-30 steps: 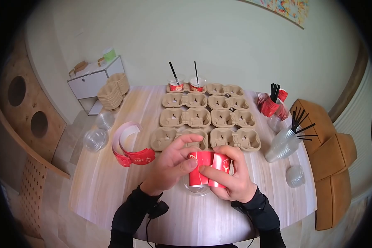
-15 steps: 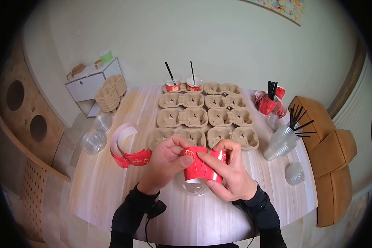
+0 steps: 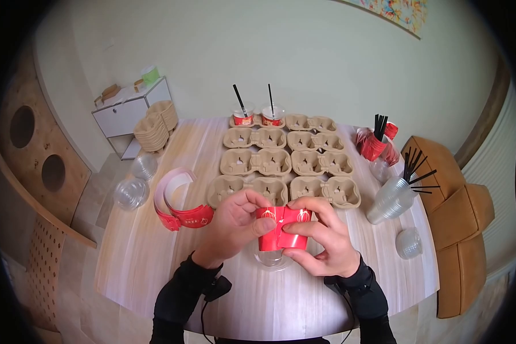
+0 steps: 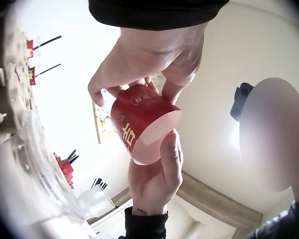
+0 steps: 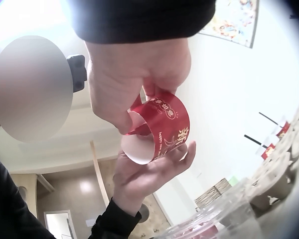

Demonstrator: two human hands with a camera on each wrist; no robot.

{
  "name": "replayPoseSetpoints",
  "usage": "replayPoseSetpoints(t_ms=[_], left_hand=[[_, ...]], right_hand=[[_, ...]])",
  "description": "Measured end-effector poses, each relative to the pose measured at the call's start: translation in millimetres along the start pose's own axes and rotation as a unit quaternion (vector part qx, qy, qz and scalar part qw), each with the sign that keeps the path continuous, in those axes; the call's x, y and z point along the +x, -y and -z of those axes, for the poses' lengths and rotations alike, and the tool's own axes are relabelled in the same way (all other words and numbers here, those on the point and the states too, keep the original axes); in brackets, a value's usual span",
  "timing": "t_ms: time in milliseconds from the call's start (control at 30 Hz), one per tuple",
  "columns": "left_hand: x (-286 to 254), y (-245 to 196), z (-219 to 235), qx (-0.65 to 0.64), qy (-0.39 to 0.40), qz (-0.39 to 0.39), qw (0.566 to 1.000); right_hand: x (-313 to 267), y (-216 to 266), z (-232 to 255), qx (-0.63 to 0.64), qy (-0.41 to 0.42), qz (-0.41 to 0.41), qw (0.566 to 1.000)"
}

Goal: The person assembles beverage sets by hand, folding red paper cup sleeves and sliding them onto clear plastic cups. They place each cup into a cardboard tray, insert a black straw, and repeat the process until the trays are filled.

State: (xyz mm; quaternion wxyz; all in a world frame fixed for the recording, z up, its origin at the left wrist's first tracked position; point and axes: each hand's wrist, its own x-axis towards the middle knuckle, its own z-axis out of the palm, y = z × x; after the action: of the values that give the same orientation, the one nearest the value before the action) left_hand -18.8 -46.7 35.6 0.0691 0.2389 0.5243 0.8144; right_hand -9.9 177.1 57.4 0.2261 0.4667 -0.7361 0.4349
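Observation:
A red paper cup sleeve (image 3: 268, 239) with gold print is held in the air by both hands, bent round into a ring. My left hand (image 3: 230, 232) pinches its left side, thumb in front and fingers behind. On the other side my right hand (image 3: 333, 252) grips it, with the index and middle fingers over the front and the thumb at the lower edge. The sleeve's two ends meet at a seam in front. Its pale inside (image 4: 157, 137) shows in the left wrist view. Below the sleeve stands a clear plastic cup (image 3: 271, 264), partly hidden by it.
Rows of cardboard cup carriers (image 3: 255, 162) lie ahead; two cups (image 3: 243, 120) with black straws sit in the farthest. Left are curved red sleeves (image 3: 196, 217), clear plastic lids (image 3: 132, 194) and stacked carriers (image 3: 152, 133). Right are stacked clear cups (image 3: 389, 202) with straws and a red-wrapped cup (image 3: 372, 148).
The sleeve's two ends have come together at the front, and it has turned from tilted to nearly level. My right fingers have shifted across its front; the left hand keeps its pinch.

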Motion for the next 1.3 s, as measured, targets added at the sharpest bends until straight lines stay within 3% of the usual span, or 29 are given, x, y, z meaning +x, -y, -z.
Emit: replayPoseSetpoints(t_ms=[100,167,500,600,800,1067,1300], left_hand=[[0.2,2.2,2.0,-0.011,0.002,0.005,1.0],[-1.1,3.8,6.7,-0.049,-0.012,0.05,0.997],[0.1,1.2,2.8,-0.019,-0.002,0.035,0.999],[0.6,1.3,3.7,-0.001,0.011,0.013,1.0],[-0.7,0.4,2.8,-0.04,-0.011,0.047,0.998],[0.4,0.2,-6.3,-0.172,0.009,0.067,0.983],[-0.9,5.2,-8.4,-0.176,0.004,0.06,0.983]], right_hand=[[0.3,-0.7,0.1,-0.001,0.002,0.01,1.0],[1.0,0.1,1.0,-0.016,-0.003,0.011,1.0],[-1.5,-0.6,-4.3,0.042,-0.015,0.016,0.999],[-0.9,-0.7,-2.9,0.007,-0.034,0.009,0.999],[3.5,0.8,-2.5,-0.05,-0.002,0.047,0.998],[3.2,1.4,-4.8,-0.13,-0.011,0.1,0.986],[-1.6,1.0,-13.1,-0.116,-0.034,0.104,0.987]])
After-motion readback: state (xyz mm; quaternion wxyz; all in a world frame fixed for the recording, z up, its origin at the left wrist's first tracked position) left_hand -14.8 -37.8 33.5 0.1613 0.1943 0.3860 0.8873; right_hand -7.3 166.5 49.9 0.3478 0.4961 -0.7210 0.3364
